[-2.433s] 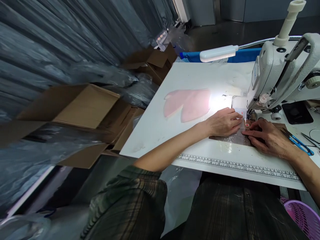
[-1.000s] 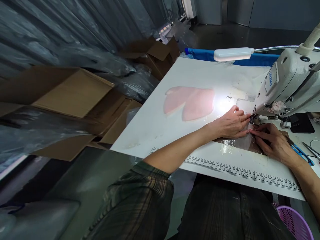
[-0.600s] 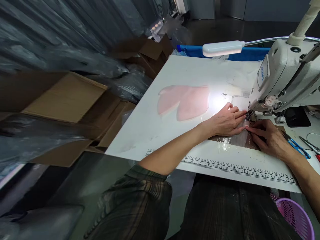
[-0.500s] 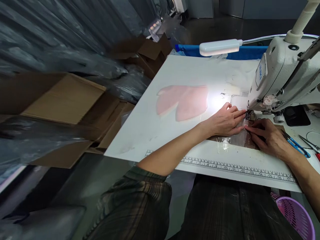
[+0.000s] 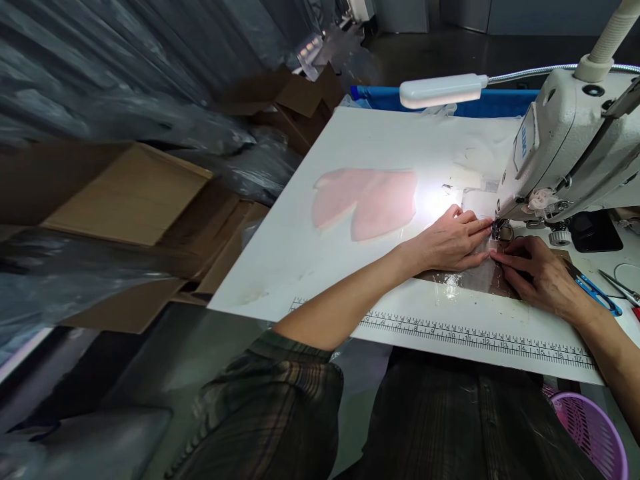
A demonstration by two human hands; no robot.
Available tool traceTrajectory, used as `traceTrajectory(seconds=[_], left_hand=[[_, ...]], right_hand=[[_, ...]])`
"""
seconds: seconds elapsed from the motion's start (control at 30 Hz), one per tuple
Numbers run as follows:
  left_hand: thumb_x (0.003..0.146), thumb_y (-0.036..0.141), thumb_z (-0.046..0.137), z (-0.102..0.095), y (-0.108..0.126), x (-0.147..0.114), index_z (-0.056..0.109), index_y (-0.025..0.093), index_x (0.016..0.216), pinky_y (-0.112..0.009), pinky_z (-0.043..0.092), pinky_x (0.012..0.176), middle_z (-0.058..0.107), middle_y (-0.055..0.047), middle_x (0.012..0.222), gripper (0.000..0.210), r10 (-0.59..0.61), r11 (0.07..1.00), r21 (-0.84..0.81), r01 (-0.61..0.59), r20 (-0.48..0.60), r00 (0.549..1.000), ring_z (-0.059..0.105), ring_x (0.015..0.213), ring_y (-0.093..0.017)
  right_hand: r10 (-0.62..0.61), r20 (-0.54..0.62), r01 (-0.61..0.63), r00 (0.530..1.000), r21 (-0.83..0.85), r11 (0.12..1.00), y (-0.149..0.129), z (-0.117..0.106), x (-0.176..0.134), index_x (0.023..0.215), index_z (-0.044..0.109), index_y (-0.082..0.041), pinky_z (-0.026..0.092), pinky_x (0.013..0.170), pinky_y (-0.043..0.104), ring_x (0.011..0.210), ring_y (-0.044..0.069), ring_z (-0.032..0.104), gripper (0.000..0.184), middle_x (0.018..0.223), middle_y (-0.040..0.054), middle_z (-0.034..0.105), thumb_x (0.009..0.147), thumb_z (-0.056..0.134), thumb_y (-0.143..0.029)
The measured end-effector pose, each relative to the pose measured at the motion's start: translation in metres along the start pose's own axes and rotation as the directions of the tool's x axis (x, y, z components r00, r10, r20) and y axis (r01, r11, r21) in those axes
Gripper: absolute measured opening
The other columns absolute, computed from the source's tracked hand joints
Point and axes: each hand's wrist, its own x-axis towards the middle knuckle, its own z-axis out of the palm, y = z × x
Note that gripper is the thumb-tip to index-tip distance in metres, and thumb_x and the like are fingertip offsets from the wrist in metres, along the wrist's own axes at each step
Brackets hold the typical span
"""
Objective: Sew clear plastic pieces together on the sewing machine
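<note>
My left hand [image 5: 455,241] lies flat with fingers stretched out, its fingertips just left of the presser foot [image 5: 497,230] of a white sewing machine [image 5: 555,140]. Thumb and fingers of my right hand [image 5: 540,272] pinch the edge of a thin, pale, sheer fabric [image 5: 483,275] in front of the foot. Most of that fabric is hidden under my hands. Beneath it is a brown, shiny plate [image 5: 450,281]. Farther left on the white tabletop [image 5: 280,267], two pink fabric pieces [image 5: 385,203] lie flat, partly overlapping.
Blue thread snips [image 5: 595,293] and scissors [image 5: 617,285] lie right of my right hand, with a black phone-like object [image 5: 595,232] behind. A lamp [image 5: 443,91] hangs over the back. Cardboard boxes [image 5: 130,200] stand left; a purple basket [image 5: 593,427] sits below right.
Hands and fabric stay almost in place at the presser foot. The whole view has shifted very slightly.
</note>
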Motion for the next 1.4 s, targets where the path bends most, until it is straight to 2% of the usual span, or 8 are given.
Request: traceTrajectory(seconds=[0.57, 0.8, 1.0, 1.13, 1.27, 1.4], left_hand=[[0.107, 0.043, 0.027, -0.0026, 0.0019, 0.0011, 0.06, 0.007, 0.136, -0.04, 0.037, 0.078, 0.059, -0.017, 0.144, 0.057, 0.003, 0.999, 0.035, -0.003, 0.022, 1.0, 0.057, 0.103, -0.028], [0.106, 0.04, 0.029, -0.0038, 0.0043, 0.002, 0.06, 0.008, 0.135, -0.041, 0.037, 0.083, 0.059, -0.018, 0.142, 0.053, -0.008, 0.999, 0.034, 0.007, 0.014, 1.0, 0.057, 0.103, -0.028], [0.106, 0.04, 0.031, -0.0031, 0.0038, 0.0001, 0.061, 0.009, 0.133, -0.043, 0.039, 0.086, 0.06, -0.018, 0.14, 0.051, -0.005, 1.0, 0.025, 0.006, -0.024, 1.0, 0.058, 0.104, -0.027], [0.105, 0.037, 0.035, -0.0003, 0.0045, 0.0008, 0.067, 0.012, 0.123, -0.043, 0.041, 0.086, 0.065, -0.016, 0.133, 0.044, 0.009, 1.0, 0.016, -0.008, -0.087, 0.996, 0.059, 0.104, -0.027], [0.105, 0.027, 0.037, 0.0028, 0.0056, 0.0017, 0.074, 0.02, 0.099, -0.039, 0.042, 0.083, 0.075, -0.007, 0.114, 0.038, 0.067, 0.997, -0.041, -0.071, -0.102, 0.993, 0.06, 0.087, -0.019], [0.102, 0.035, 0.043, -0.0002, 0.0033, -0.0021, 0.074, 0.021, 0.099, -0.038, 0.041, 0.079, 0.075, -0.006, 0.115, 0.034, 0.09, 0.993, -0.075, -0.096, -0.082, 0.993, 0.06, 0.081, -0.019]], right_hand=[[0.006, 0.004, -0.006, 1.0, 0.05, 0.999, -0.0039, -0.0057, 0.0038, 0.114, 0.077, -0.026, 0.062, 0.078, 0.034, 0.091, 0.02, 0.066, 0.028, 0.104, 0.0098, 0.062, 0.098, 0.053, -0.025], [0.029, 0.008, -0.029, 1.0, 0.03, 0.999, -0.0027, -0.0041, 0.0027, 0.115, 0.077, -0.024, 0.061, 0.074, 0.033, 0.087, 0.019, 0.065, 0.03, 0.101, 0.0098, 0.062, 0.1, 0.051, -0.028], [0.074, 0.036, -0.075, 0.997, 0.039, 0.996, -0.0036, -0.004, 0.002, 0.116, 0.076, -0.026, 0.062, 0.076, 0.036, 0.089, 0.02, 0.066, 0.031, 0.103, 0.01, 0.063, 0.1, 0.05, -0.03], [0.081, 0.05, -0.083, 0.995, 0.031, 0.996, -0.0043, -0.0043, 0.0023, 0.115, 0.077, -0.027, 0.062, 0.079, 0.038, 0.092, 0.022, 0.066, 0.032, 0.104, 0.0107, 0.063, 0.099, 0.049, -0.03], [0.088, 0.068, -0.09, 0.994, 0.017, 0.996, -0.0049, -0.0047, 0.0015, 0.116, 0.077, -0.024, 0.062, 0.082, 0.039, 0.094, 0.023, 0.066, 0.032, 0.105, 0.0122, 0.064, 0.099, 0.049, -0.03], [0.093, 0.049, -0.093, 0.994, -0.003, 0.996, -0.0054, -0.0043, 0.0005, 0.116, 0.076, -0.022, 0.062, 0.08, 0.038, 0.093, 0.023, 0.065, 0.032, 0.105, 0.013, 0.064, 0.1, 0.049, -0.03]])
